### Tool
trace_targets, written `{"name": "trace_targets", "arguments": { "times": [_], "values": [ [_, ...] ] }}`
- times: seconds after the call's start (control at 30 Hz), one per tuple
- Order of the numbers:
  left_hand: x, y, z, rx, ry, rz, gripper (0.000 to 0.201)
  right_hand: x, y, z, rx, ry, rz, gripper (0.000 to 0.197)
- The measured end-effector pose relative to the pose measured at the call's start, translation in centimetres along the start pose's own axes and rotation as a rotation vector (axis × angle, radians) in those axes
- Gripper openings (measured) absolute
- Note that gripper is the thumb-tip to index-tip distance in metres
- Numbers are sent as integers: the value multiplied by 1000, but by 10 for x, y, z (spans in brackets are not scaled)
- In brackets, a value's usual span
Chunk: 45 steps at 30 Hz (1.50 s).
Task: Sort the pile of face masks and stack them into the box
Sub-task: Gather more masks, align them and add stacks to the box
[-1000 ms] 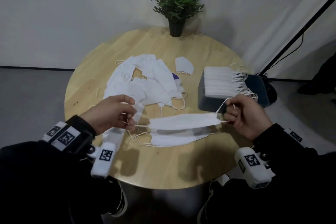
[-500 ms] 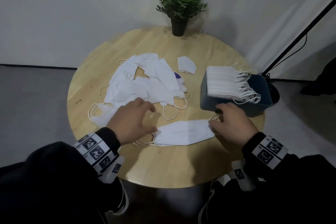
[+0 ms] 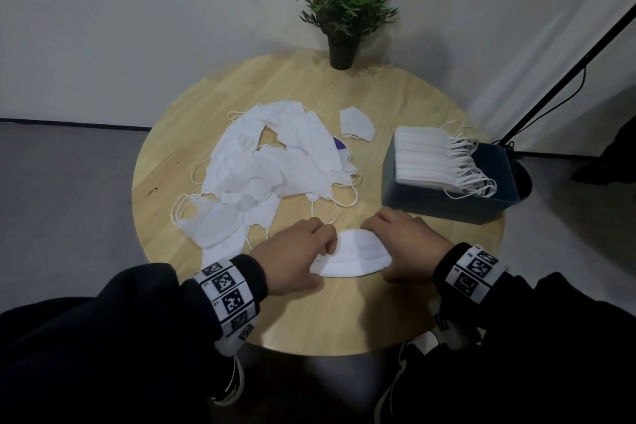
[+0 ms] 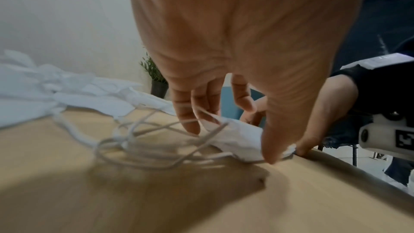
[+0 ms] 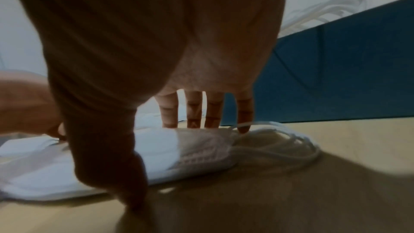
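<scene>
One white face mask (image 3: pixel 351 256) lies flat on the round wooden table (image 3: pixel 344 320) near its front edge. My left hand (image 3: pixel 299 251) rests on the mask's left end, fingers pointing down onto it and thumb at its near edge. In the left wrist view the left hand's fingertips (image 4: pixel 190 127) touch the mask (image 4: pixel 237 135) and its loose ear loops (image 4: pixel 143 148). My right hand (image 3: pixel 402 239) covers the right end, with straight fingers (image 5: pixel 192 112) on the far edge of the mask (image 5: pixel 156 153). The loose pile of masks (image 3: pixel 268 169) lies behind my left hand.
A dark blue box (image 3: pixel 444 203) at the table's right edge holds a neat stack of masks (image 3: pixel 423 158) with ear loops hanging over. A single mask (image 3: pixel 356 124) lies apart behind the pile. A potted plant (image 3: pixel 344 10) stands at the back. A black stand (image 3: pixel 568 72) leans at right.
A second ago both hands held the mask stretched by its ear loops above the table. It was then laid down, and both hands have slid inward onto its ends.
</scene>
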<state>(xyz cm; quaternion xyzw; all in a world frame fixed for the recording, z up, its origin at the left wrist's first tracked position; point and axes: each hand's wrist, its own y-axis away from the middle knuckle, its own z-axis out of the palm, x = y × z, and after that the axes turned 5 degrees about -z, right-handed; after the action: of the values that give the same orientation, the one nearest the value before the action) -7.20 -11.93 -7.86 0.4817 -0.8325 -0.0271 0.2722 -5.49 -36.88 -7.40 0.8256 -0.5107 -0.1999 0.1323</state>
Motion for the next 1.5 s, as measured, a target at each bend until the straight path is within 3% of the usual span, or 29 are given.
{"name": "trace_targets", "arguments": {
  "times": [0.13, 0.27, 0.37, 0.63, 0.77, 0.83, 0.93, 1.0, 1.03, 1.13, 1.2, 1.27, 1.37, 1.5],
  "values": [
    [-1, 2, 2, -11, -56, -46, 57, 4, 1, 1, 21, -12, -7, 85],
    [3, 0, 4, 25, -160, -42, 43, 4, 0, 2, 25, -49, -42, 68],
    [-1, -2, 1, 49, -201, -9, 29, 6, -1, 2, 55, -93, -35, 77],
    [-12, -6, -6, -34, -115, -11, 34, 3, -1, 1, 49, -97, -53, 83],
    [-11, -6, -2, 28, -207, 35, 31, 0, -2, 0, 29, -67, -50, 80],
    [-16, -5, -4, 9, -175, 37, 34, 1, -2, 1, 25, -56, -38, 87],
    [-26, -2, -27, -47, 55, 14, 38, -1, -3, 1, 29, -79, -33, 104],
    [-39, -3, -53, 58, 114, -57, 28, -9, -4, -2, 91, -105, -62, 106],
    [-49, -2, -68, 131, 84, -122, 21, -15, -5, -5, 139, -126, -91, 99],
    [-89, 4, -103, 254, -49, -419, 20, -36, -10, -12, 306, -389, -155, 54],
    [-113, 10, -110, 196, -94, -597, 39, -51, -18, -16, 395, -714, -101, 28],
    [-125, 12, -107, 88, -104, -700, 61, -64, -30, -23, 385, -1029, -1, 15],
    [-126, 12, -91, -18, -113, -726, 80, -80, -55, -28, 203, -1328, 80, 5],
    [-117, 4, -73, 74, 126, -647, 83, -109, -88, -27, 133, -1564, 153, 17]
  ]
}}
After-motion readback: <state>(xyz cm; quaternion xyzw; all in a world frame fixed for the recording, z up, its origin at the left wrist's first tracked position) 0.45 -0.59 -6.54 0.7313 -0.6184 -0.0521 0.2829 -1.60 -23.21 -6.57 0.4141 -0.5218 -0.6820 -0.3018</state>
